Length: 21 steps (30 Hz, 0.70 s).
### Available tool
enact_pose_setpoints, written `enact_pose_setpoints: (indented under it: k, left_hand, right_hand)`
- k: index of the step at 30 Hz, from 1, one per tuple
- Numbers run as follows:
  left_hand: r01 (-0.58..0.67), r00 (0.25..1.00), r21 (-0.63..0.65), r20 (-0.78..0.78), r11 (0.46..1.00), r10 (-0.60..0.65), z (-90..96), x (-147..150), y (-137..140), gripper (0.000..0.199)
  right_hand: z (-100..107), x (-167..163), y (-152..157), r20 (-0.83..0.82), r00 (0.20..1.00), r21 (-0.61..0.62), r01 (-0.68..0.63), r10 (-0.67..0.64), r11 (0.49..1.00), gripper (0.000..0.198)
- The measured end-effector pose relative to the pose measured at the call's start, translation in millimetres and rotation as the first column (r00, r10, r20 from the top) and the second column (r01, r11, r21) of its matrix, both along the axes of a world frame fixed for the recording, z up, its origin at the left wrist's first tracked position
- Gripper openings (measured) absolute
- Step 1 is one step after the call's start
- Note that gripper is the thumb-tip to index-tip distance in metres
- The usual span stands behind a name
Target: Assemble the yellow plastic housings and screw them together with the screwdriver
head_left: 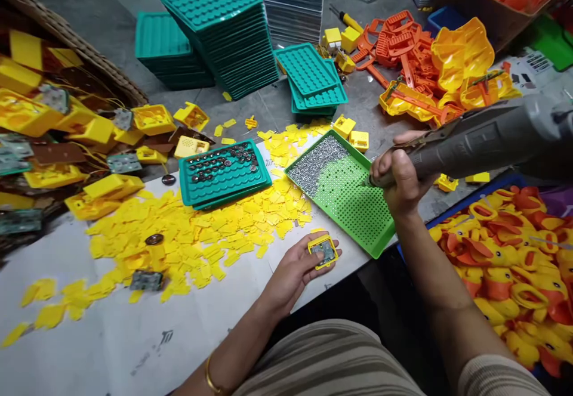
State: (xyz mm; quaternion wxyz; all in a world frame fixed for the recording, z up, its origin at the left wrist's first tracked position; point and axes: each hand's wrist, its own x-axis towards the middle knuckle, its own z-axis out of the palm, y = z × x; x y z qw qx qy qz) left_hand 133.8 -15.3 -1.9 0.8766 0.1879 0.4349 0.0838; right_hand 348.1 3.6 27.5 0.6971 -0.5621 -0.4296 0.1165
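Observation:
My left hand [298, 268] is closed around a small yellow plastic case [331, 263] over the table's front edge. A circuit board [323, 251] sits in the case, and my thumb presses on it. With my right hand [403, 181] I grip a dark electric screwdriver [470, 142]. Its tip points down and left over a green perforated tray [358, 205]. Small metal screws [320, 160] lie heaped at that tray's far left end, away from the screwdriver tip.
Yellow flat plastic pieces [188, 235] spread over the white table covering [111, 342]. A teal tray [224, 175] holds dark round parts. Teal tray stacks [242, 50] stand behind. Yellow cases with boards [102, 127] pile up left; yellow-orange duck parts [505, 259] fill a bin right.

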Motion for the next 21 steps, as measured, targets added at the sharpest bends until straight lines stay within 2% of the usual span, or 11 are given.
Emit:
enact_pose_setpoints:
  k: [6,17,21]
  left_hand:
    - [-0.008,1.0,-0.032,-0.005,0.999,0.008,1.2,-1,2,0.044]
    - [-0.017,1.0,-0.026,0.001,1.0,0.017,-0.1,-2,2,0.042]
    - [-0.017,1.0,-0.04,-0.005,0.999,0.016,0.6,-2,3,0.042]
  right_hand:
    - [-10,-2,13,0.156,0.988,-0.236,0.029,0.009,0.971,0.053]
    - [-14,1,20,0.088,0.996,-0.138,-0.01,0.022,0.99,0.045]
    - [-13,-3,20,0.057,0.998,-0.165,-0.028,0.038,0.986,0.041]
